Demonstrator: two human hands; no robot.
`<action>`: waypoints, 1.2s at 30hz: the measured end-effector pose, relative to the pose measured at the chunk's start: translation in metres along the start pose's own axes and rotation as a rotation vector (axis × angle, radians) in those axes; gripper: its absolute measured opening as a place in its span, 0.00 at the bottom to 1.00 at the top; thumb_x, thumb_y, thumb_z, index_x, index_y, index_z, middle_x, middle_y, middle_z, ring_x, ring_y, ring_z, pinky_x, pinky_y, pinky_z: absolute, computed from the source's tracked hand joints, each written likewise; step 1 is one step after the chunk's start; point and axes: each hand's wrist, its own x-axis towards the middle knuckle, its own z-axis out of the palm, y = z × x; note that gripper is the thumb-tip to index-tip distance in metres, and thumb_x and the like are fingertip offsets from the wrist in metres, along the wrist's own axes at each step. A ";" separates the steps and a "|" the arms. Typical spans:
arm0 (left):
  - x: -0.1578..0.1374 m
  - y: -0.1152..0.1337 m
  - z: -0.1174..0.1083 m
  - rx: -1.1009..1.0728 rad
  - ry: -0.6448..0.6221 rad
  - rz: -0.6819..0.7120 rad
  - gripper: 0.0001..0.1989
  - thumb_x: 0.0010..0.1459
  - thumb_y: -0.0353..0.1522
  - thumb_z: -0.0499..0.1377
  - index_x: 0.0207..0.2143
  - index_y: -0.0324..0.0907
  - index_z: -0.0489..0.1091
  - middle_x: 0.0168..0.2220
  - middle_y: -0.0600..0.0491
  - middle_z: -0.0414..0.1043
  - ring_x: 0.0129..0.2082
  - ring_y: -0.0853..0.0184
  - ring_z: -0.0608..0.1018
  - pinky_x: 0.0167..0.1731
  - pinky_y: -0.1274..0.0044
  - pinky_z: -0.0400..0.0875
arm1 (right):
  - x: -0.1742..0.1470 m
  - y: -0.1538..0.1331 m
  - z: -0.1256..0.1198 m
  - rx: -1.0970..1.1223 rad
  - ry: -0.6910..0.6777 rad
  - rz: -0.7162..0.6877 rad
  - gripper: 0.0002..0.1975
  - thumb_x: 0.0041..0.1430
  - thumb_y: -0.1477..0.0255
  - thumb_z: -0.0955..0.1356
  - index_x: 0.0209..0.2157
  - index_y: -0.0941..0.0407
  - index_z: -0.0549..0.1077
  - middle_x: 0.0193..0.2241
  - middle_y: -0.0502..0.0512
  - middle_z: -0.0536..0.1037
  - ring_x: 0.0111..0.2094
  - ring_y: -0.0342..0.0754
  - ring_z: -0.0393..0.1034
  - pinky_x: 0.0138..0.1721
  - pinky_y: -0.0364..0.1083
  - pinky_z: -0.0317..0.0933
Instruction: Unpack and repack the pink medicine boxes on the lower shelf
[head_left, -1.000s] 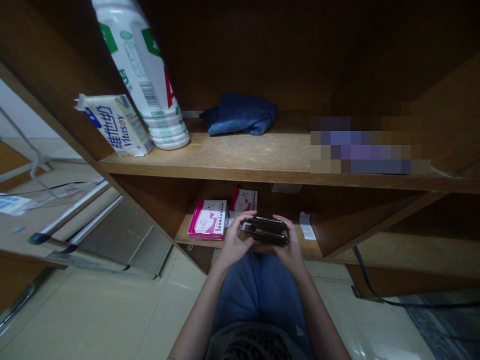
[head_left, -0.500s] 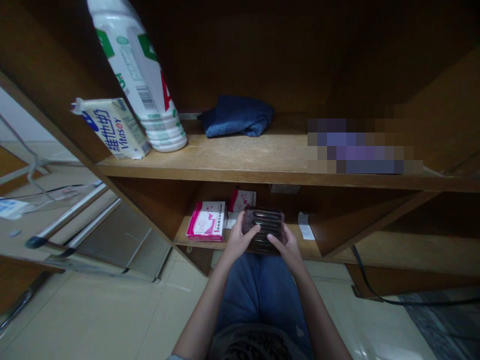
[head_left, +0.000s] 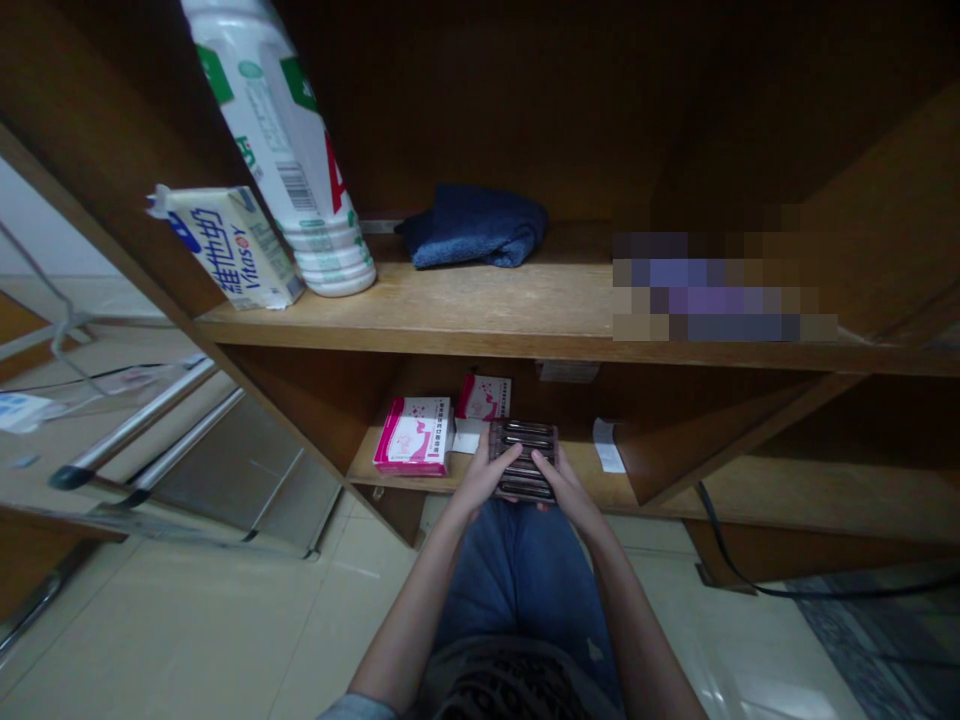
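Between both hands, just above my knees, is a tray of dark brown vials (head_left: 527,430) lying in parallel rows. My left hand (head_left: 478,478) grips its left side, the thumb lying across the vials. On the other side my right hand (head_left: 568,487) holds the tray the same way, its thumb pointing inward over the top. Most of the other fingers are hidden beneath it. To the left, on the lower shelf, sits a pink and white medicine box (head_left: 414,438). Behind the left hand a second pink and white box (head_left: 487,397) shows a printed panel.
Overhead, the upper shelf (head_left: 480,315) carries a white bottle (head_left: 289,180), a Vitasoy carton (head_left: 232,250) and a folded blue cloth (head_left: 476,228). A paper slip (head_left: 608,447) lies right of the tray. A metal-framed rack (head_left: 180,425) stands left; a black cable (head_left: 739,555) runs right.
The tray has shifted slightly left and its vials now face me more squarely. Both thumbs have come closer together over it. The view has moved a little.
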 end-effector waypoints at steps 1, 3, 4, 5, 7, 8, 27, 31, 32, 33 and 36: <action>0.000 0.001 -0.001 0.005 0.013 0.045 0.31 0.51 0.44 0.60 0.54 0.46 0.55 0.49 0.47 0.69 0.36 0.64 0.78 0.30 0.75 0.74 | -0.001 -0.002 0.000 -0.008 -0.004 -0.019 0.28 0.51 0.60 0.67 0.53 0.54 0.62 0.33 0.55 0.78 0.17 0.45 0.70 0.10 0.41 0.62; -0.002 0.005 -0.002 0.031 0.039 0.161 0.31 0.49 0.41 0.62 0.54 0.44 0.56 0.51 0.47 0.68 0.46 0.62 0.74 0.44 0.72 0.70 | -0.001 -0.006 -0.002 -0.017 0.007 -0.115 0.28 0.50 0.61 0.68 0.52 0.54 0.63 0.37 0.56 0.78 0.26 0.48 0.74 0.21 0.44 0.70; -0.003 0.007 -0.003 0.047 0.046 0.220 0.32 0.48 0.39 0.63 0.54 0.43 0.56 0.51 0.47 0.68 0.50 0.62 0.72 0.49 0.72 0.66 | -0.002 -0.007 -0.003 -0.019 0.007 -0.178 0.29 0.49 0.62 0.69 0.53 0.53 0.63 0.41 0.56 0.77 0.34 0.50 0.75 0.30 0.47 0.72; -0.004 0.009 -0.004 0.059 0.044 0.270 0.33 0.47 0.38 0.64 0.54 0.43 0.55 0.52 0.47 0.67 0.52 0.62 0.70 0.52 0.72 0.64 | -0.002 -0.009 -0.004 -0.021 -0.002 -0.237 0.30 0.49 0.63 0.70 0.53 0.53 0.63 0.45 0.56 0.75 0.42 0.51 0.73 0.40 0.49 0.71; -0.006 0.014 -0.007 0.060 0.008 0.331 0.37 0.44 0.36 0.66 0.55 0.43 0.54 0.52 0.47 0.67 0.52 0.62 0.70 0.53 0.71 0.63 | -0.003 -0.012 -0.007 -0.028 -0.050 -0.311 0.33 0.48 0.64 0.71 0.56 0.52 0.60 0.51 0.56 0.71 0.52 0.52 0.66 0.51 0.51 0.63; -0.007 0.016 -0.009 0.057 -0.022 0.347 0.37 0.42 0.35 0.67 0.54 0.43 0.56 0.51 0.47 0.68 0.51 0.62 0.71 0.52 0.70 0.64 | -0.005 -0.013 -0.009 -0.036 -0.074 -0.324 0.35 0.48 0.64 0.71 0.57 0.52 0.59 0.53 0.56 0.70 0.53 0.52 0.65 0.53 0.52 0.61; -0.012 0.030 -0.017 0.119 -0.089 0.314 0.28 0.37 0.32 0.70 0.44 0.38 0.69 0.43 0.47 0.74 0.43 0.61 0.75 0.45 0.72 0.69 | -0.007 -0.018 -0.018 -0.080 -0.128 -0.302 0.29 0.40 0.64 0.75 0.46 0.55 0.69 0.42 0.58 0.78 0.43 0.55 0.73 0.45 0.54 0.67; -0.001 0.011 -0.008 -0.082 -0.003 0.129 0.23 0.42 0.35 0.67 0.41 0.37 0.70 0.41 0.48 0.76 0.39 0.63 0.77 0.42 0.73 0.70 | -0.001 -0.008 -0.016 -0.028 -0.150 -0.214 0.32 0.49 0.60 0.70 0.54 0.54 0.61 0.45 0.58 0.76 0.42 0.52 0.73 0.42 0.52 0.68; 0.002 0.005 -0.007 -0.119 0.027 0.089 0.22 0.42 0.36 0.67 0.40 0.37 0.71 0.40 0.48 0.76 0.38 0.64 0.77 0.41 0.74 0.70 | 0.001 -0.004 -0.017 -0.045 -0.153 -0.180 0.32 0.51 0.58 0.68 0.56 0.54 0.59 0.45 0.58 0.76 0.41 0.52 0.74 0.42 0.51 0.68; 0.004 -0.002 -0.006 -0.144 0.049 0.060 0.22 0.42 0.36 0.67 0.40 0.37 0.71 0.39 0.48 0.76 0.38 0.64 0.77 0.41 0.74 0.70 | 0.002 0.000 -0.020 -0.078 -0.134 -0.142 0.33 0.53 0.57 0.66 0.57 0.55 0.57 0.43 0.58 0.77 0.39 0.52 0.75 0.40 0.51 0.68; 0.007 -0.020 -0.006 -0.199 0.086 0.007 0.22 0.42 0.37 0.67 0.40 0.36 0.72 0.39 0.48 0.77 0.37 0.64 0.78 0.41 0.74 0.70 | 0.010 0.010 -0.036 -0.235 0.057 -0.070 0.38 0.56 0.53 0.61 0.61 0.58 0.48 0.35 0.57 0.79 0.28 0.51 0.75 0.35 0.51 0.68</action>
